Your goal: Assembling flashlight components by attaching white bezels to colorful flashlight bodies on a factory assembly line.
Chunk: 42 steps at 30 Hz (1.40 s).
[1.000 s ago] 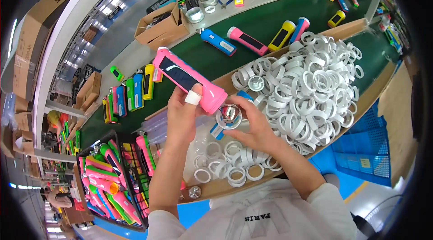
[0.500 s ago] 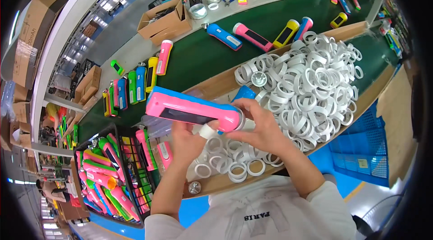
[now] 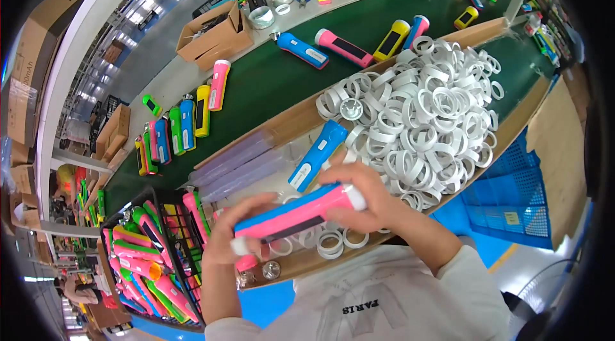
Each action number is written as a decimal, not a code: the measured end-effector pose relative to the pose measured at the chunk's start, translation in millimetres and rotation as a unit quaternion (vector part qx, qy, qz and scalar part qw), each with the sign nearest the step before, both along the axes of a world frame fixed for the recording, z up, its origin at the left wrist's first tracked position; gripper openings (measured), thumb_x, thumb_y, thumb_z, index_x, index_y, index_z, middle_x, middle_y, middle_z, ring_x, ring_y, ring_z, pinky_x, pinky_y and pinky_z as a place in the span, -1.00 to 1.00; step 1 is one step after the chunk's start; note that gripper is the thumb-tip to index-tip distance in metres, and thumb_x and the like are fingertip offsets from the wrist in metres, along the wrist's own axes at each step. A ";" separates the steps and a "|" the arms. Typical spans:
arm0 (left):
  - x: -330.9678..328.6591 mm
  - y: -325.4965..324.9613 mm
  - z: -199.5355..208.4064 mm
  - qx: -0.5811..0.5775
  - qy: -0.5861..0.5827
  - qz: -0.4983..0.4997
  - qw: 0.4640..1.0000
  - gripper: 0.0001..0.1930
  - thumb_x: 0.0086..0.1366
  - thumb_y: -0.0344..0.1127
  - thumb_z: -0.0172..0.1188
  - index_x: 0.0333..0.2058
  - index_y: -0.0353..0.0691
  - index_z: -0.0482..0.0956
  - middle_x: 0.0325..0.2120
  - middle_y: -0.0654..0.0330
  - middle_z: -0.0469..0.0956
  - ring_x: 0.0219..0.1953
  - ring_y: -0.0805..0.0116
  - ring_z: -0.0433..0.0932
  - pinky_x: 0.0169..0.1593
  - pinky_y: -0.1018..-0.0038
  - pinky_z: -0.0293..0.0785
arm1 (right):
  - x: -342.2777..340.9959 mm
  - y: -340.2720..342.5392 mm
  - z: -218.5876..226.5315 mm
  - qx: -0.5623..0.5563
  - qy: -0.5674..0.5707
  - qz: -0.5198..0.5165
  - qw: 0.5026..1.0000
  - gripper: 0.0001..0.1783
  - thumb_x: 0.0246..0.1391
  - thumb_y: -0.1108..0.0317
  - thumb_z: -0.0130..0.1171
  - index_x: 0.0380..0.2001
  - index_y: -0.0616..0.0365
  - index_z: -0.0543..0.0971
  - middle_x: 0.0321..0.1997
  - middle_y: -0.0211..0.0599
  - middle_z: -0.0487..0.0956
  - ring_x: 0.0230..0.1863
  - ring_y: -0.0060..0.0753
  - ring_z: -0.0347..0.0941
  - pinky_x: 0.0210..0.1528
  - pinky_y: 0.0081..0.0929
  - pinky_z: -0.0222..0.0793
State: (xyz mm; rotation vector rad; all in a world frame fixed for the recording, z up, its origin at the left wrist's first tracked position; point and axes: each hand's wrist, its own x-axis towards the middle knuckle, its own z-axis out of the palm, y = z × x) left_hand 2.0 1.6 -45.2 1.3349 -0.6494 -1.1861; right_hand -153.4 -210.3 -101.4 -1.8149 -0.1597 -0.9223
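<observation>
A pink-and-blue flashlight (image 3: 291, 214) with a dark panel along its side lies across both my hands. My left hand (image 3: 224, 238) is closed round its left end, with a white wrap on the thumb. On the right, my right hand (image 3: 368, 199) grips the head end, where a white ring (image 3: 354, 197) sits. Just beyond my hands, a blue flashlight (image 3: 319, 154) lies in a long shallow cardboard tray (image 3: 474, 193). Loose white rings (image 3: 423, 116) are heaped in the tray to the right, with a shiny reflector cup (image 3: 351, 109) among them.
A black crate (image 3: 168, 232) full of flashlights stands at the left. Several flashlights lie along the green belt (image 3: 256, 97), including a pink one (image 3: 344, 46). Beyond are an open cardboard box (image 3: 214, 36) and tape rolls (image 3: 261, 17). A blue basket (image 3: 512, 193) sits at the right.
Both hands have brought the flashlight lower and nearer to me, turning it so its head end tips upward. The blue flashlight in the tray now shows almost whole. The view has shifted slightly.
</observation>
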 end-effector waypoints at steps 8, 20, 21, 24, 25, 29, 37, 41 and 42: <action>-23.8 -15.2 12.3 -0.094 -0.600 -0.074 0.791 -0.36 -0.13 -0.41 0.38 0.04 -0.23 0.50 -0.14 -0.03 0.55 -0.29 0.14 0.62 -0.31 0.41 0.55 | 0.0 0.5 31.8 0.294 0.217 0.069 0.928 -0.63 0.23 0.10 -0.08 -0.24 0.19 0.52 -0.26 -0.25 0.55 -0.19 -0.34 0.49 -0.09 -0.32 0.44; -22.1 -38.4 -32.3 -0.059 -0.709 -0.082 0.698 -0.33 -0.14 -0.43 0.39 0.06 -0.14 0.46 -0.04 -0.04 0.49 -0.43 0.22 0.53 -0.43 0.43 0.49 | 15.2 -35.9 -16.8 0.216 0.263 0.046 0.939 -0.45 0.31 -0.06 -0.26 -0.14 0.23 0.50 -0.20 -0.23 0.53 -0.12 -0.41 0.42 0.03 -0.43 0.29; -21.9 -38.9 -33.9 -0.060 -0.709 -0.085 0.697 -0.33 -0.14 -0.43 0.39 0.06 -0.14 0.46 -0.04 -0.04 0.49 -0.43 0.22 0.53 -0.43 0.43 0.49 | 17.2 -38.7 -19.5 0.244 0.303 0.044 0.920 -0.47 0.31 -0.03 -0.24 -0.19 0.23 0.51 -0.24 -0.24 0.54 -0.15 -0.43 0.42 0.00 -0.43 0.29; -19.6 -42.3 -47.0 -0.039 -0.724 -0.080 0.684 -0.35 -0.09 -0.41 0.40 0.07 -0.19 0.45 -0.03 -0.06 0.49 -0.32 0.15 0.57 -0.34 0.39 0.53 | 28.1 -45.1 -20.5 0.304 0.318 0.084 0.894 -0.46 0.30 -0.08 -0.21 -0.08 0.20 0.47 -0.15 -0.23 0.52 -0.08 -0.43 0.43 0.01 -0.44 0.32; -20.6 -42.5 -53.3 -0.072 -0.678 -0.030 0.731 -0.35 -0.08 -0.42 0.40 0.07 -0.23 0.44 -0.03 -0.08 0.48 -0.28 0.10 0.57 -0.28 0.38 0.54 | 29.2 -44.9 -16.3 0.303 0.315 0.083 0.896 -0.46 0.30 -0.08 -0.21 -0.08 0.20 0.47 -0.15 -0.23 0.52 -0.08 -0.43 0.43 0.01 -0.44 0.32; -51.5 -31.0 -69.1 -0.025 -0.448 0.105 0.887 -0.31 0.00 -0.40 0.39 0.13 -0.34 0.33 -0.02 -0.07 0.49 -0.13 0.13 0.57 -0.05 0.38 0.49 | 15.4 -32.3 -9.2 0.453 0.152 0.153 0.865 -0.30 0.15 -0.19 0.03 0.16 0.10 0.27 0.06 -0.21 0.43 0.11 -0.34 0.38 0.13 -0.33 0.33; -103.9 -31.0 -68.1 0.015 0.327 -0.010 0.945 -0.41 -0.05 -0.43 0.35 -0.01 -0.28 0.31 -0.41 0.22 0.45 -0.50 0.48 0.41 -0.46 0.57 0.33 | 9.2 4.9 -8.2 0.592 0.010 0.259 0.763 -0.71 0.03 0.30 0.23 -0.22 0.07 0.38 -0.15 -0.11 0.52 -0.04 -0.11 0.51 0.07 -0.19 0.39; -126.2 -22.4 -58.9 -0.069 0.554 -0.072 0.826 -0.38 -0.12 -0.35 0.34 -0.04 -0.26 0.30 -0.55 0.20 0.36 -0.60 0.44 0.31 -0.56 0.56 0.18 | 14.2 20.7 -11.5 0.659 -0.096 0.400 0.630 -0.77 -0.02 0.37 0.21 -0.41 0.06 0.32 -0.21 -0.04 0.52 -0.07 0.00 0.52 0.04 -0.08 0.41; -124.6 -22.0 -57.1 -0.058 0.504 -0.055 0.860 -0.41 -0.10 -0.36 0.33 -0.04 -0.25 0.31 -0.52 0.20 0.39 -0.59 0.43 0.34 -0.54 0.56 0.22 | 11.3 20.1 -9.5 0.658 -0.094 0.400 0.630 -0.77 -0.02 0.37 0.21 -0.41 0.06 0.32 -0.21 -0.04 0.52 -0.07 0.00 0.52 0.04 -0.08 0.41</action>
